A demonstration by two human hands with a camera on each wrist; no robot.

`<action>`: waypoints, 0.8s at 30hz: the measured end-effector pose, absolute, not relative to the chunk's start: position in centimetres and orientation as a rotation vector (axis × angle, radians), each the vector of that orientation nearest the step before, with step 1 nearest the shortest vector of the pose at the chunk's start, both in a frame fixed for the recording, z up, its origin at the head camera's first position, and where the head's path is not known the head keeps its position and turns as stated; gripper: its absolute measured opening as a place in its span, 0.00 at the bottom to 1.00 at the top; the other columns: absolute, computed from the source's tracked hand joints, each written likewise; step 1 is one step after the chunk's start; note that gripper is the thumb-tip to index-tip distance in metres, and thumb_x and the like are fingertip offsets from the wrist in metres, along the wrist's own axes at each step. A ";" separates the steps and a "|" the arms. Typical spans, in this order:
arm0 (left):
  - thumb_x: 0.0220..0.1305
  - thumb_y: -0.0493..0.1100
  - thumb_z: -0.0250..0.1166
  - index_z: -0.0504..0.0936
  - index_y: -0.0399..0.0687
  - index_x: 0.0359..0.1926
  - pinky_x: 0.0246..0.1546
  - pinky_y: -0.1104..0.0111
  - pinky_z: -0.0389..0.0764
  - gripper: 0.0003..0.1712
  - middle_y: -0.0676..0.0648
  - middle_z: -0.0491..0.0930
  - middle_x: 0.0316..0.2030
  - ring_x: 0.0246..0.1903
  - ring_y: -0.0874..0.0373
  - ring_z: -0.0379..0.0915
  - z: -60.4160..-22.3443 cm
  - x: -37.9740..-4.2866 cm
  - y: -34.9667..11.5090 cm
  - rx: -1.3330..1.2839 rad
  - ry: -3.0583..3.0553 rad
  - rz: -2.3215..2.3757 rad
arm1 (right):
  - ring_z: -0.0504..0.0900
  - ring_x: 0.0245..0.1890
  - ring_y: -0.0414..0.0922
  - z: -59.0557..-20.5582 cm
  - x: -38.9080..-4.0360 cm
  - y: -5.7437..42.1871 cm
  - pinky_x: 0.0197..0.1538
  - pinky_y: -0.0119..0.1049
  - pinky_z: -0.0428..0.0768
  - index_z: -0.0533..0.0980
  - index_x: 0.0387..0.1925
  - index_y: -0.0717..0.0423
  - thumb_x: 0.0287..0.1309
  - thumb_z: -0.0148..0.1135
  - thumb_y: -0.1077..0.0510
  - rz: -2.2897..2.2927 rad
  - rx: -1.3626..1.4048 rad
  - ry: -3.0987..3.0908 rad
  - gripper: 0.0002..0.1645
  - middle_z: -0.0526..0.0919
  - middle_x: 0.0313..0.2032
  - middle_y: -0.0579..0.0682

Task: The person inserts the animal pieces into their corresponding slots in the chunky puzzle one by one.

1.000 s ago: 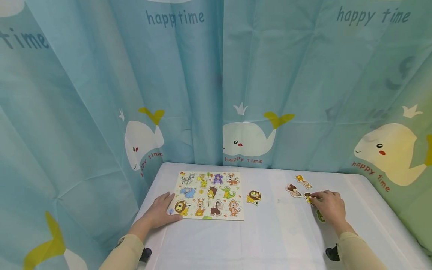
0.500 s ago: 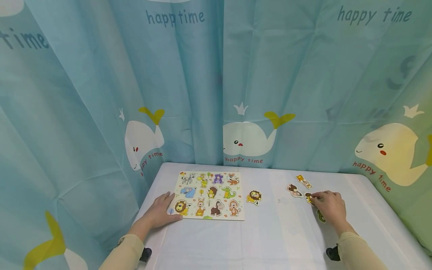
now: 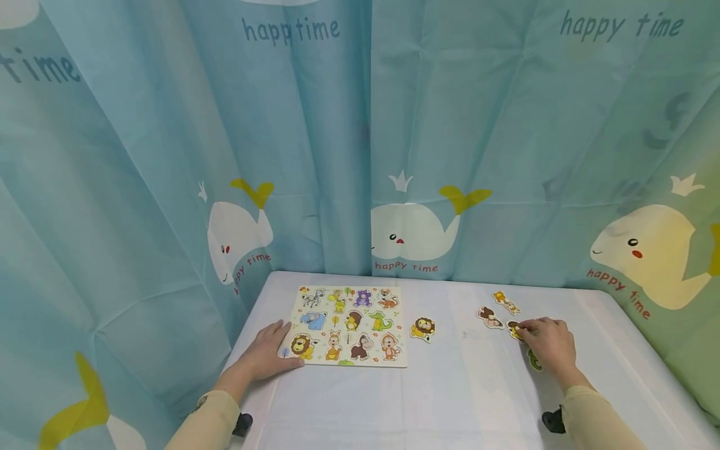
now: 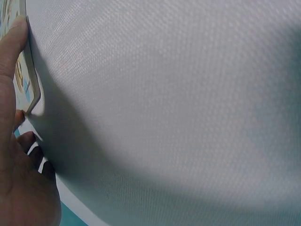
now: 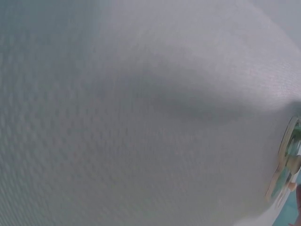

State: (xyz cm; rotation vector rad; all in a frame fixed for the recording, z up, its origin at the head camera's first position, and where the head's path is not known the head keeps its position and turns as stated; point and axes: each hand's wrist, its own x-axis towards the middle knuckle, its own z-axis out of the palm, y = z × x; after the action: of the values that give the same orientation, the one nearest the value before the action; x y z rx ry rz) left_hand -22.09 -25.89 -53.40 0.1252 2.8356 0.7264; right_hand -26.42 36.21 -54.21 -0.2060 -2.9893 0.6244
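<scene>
A white puzzle board (image 3: 337, 357) printed with animals lies on the left of the table. My left hand (image 3: 269, 350) rests at its near left corner, the thumb on the near edge and the fingers along the left side. The left wrist view shows that thumb (image 4: 13, 40) over the board's edge. Off to the right, my right hand (image 3: 548, 344) pinches a brown-and-yellow puzzle piece (image 3: 513, 330), partly hidden by the fingertips. A green puzzle piece (image 3: 534, 360) lies just below this hand, partly covered. In the right wrist view, a knobbed puzzle piece (image 5: 287, 157) shows at the right edge.
A lion piece (image 3: 422, 329) lies right of the board. Farther right are a brown animal piece (image 3: 490, 317) and an orange one (image 3: 506, 302). Behind the white table (image 3: 450, 400) hangs a blue curtain (image 3: 326, 125) with whale prints.
</scene>
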 end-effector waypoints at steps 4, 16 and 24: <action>0.54 0.66 0.75 0.58 0.35 0.77 0.71 0.36 0.58 0.63 0.31 0.53 0.76 0.75 0.30 0.47 -53.5 -22.1 -25.9 0.135 2.835 0.728 | 0.65 0.57 0.72 -53.9 -26.5 36.1 0.58 0.71 0.64 0.84 0.47 0.66 0.66 0.66 0.57 0.623 -0.206 -2.974 0.15 0.78 0.51 0.71; 0.54 0.66 0.75 0.58 0.35 0.78 0.71 0.37 0.58 0.63 0.31 0.53 0.76 0.75 0.30 0.47 -53.5 -22.1 -26.1 0.140 2.840 0.710 | 0.68 0.54 0.71 -52.9 -27.0 34.4 0.53 0.70 0.67 0.86 0.40 0.64 0.64 0.68 0.56 0.592 -0.017 -2.851 0.13 0.81 0.47 0.69; 0.53 0.65 0.76 0.59 0.35 0.77 0.70 0.36 0.59 0.62 0.30 0.54 0.76 0.74 0.30 0.47 -53.3 -22.0 -26.0 0.155 2.846 0.707 | 0.71 0.53 0.67 -52.0 -27.5 31.7 0.51 0.66 0.69 0.86 0.38 0.61 0.63 0.70 0.56 0.622 0.102 -2.767 0.10 0.83 0.46 0.65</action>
State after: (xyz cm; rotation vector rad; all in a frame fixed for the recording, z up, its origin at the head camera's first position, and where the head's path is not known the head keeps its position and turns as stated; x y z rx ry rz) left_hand -22.00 -26.00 -53.30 0.1555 2.8463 0.7069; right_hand -27.51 31.69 -52.04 0.1021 -2.7673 0.6217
